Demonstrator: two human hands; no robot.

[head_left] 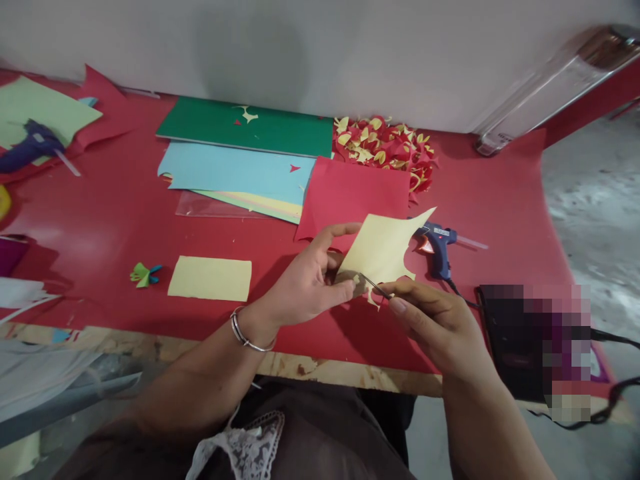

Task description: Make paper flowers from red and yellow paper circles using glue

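Observation:
My left hand grips a sheet of pale yellow paper by its left edge, thumb below and fingers behind. Curved notches are cut into the sheet's right side. In my right hand are scissors; only their thin metal blades show, at the paper's lower edge, and the handles are hidden by my fingers. A ragged strip of the paper hangs beside the blades. Left of my hands, a yellow paper rectangle lies flat on the red-covered table.
Red paper, blue sheets and a green board lie behind my hands. Red and yellow cut pieces are heaped at the wall. A blue glue gun sits right, another glue gun far left. A small green-blue paper flower lies left.

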